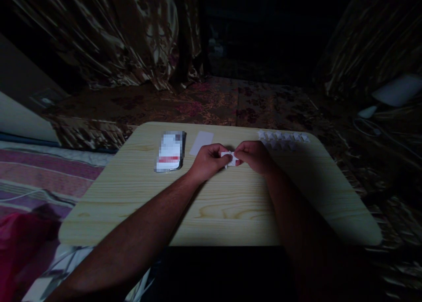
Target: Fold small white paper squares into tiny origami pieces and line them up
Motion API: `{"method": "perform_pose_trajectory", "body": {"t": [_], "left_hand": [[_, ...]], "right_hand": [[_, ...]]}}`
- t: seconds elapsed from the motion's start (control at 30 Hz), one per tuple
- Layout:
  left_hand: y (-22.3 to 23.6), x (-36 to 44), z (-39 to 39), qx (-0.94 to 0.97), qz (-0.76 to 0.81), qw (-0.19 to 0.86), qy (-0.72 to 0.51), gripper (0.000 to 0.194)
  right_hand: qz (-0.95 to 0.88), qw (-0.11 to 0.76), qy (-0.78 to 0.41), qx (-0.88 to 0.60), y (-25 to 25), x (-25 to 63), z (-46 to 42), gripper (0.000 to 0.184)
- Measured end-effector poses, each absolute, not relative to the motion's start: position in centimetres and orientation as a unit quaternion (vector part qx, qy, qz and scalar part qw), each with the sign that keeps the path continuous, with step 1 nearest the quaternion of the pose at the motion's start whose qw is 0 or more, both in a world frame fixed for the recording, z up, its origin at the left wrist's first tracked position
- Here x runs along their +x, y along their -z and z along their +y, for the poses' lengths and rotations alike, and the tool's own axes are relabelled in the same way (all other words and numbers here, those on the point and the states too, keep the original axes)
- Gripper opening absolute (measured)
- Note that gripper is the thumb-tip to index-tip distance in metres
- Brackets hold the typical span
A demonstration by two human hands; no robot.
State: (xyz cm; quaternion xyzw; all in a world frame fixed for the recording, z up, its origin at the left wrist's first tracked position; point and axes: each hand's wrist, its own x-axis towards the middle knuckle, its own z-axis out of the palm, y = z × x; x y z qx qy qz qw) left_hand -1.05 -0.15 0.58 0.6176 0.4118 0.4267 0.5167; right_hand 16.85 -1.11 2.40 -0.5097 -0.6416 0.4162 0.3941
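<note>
Between my two hands, just above the middle of the table, is a small piece of folded white paper (232, 159). My left hand (209, 161) pinches its left side, thumb on top. From the other side my right hand (253, 156) grips the right edge with thumb and fingers. Part of the paper is hidden by the fingertips. Beyond my right hand, several small folded white paper pieces (278, 136) lie in two rows. A flat white sheet (201, 142) rests behind my left hand.
The pale wooden table (132, 192) has rounded corners. A blurred white packet with a red band (169, 151) lies on its left part. Patterned curtains (158, 34) hang behind. A striped bed cover (49, 172) is at the left, and a white lamp (398, 90) stands at the right.
</note>
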Motion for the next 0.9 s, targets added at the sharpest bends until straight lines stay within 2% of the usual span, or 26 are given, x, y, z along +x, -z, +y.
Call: {"method": "perform_pose_trajectory", "body": {"t": [0.53, 0.9], "left_hand": [[0.1, -1.3, 0.5, 0.572, 0.409, 0.557, -0.441, 0.028], [0.3, -1.4, 0.7, 0.544, 0.371, 0.587, -0.471, 0.024]], "right_hand": [[-0.654, 0.406, -0.413, -0.486, -1.8, 16.7, -0.9, 0.014], [-0.653, 0.402, -0.4, -0.502, -0.7, 15.9, -0.9, 0.013]]}}
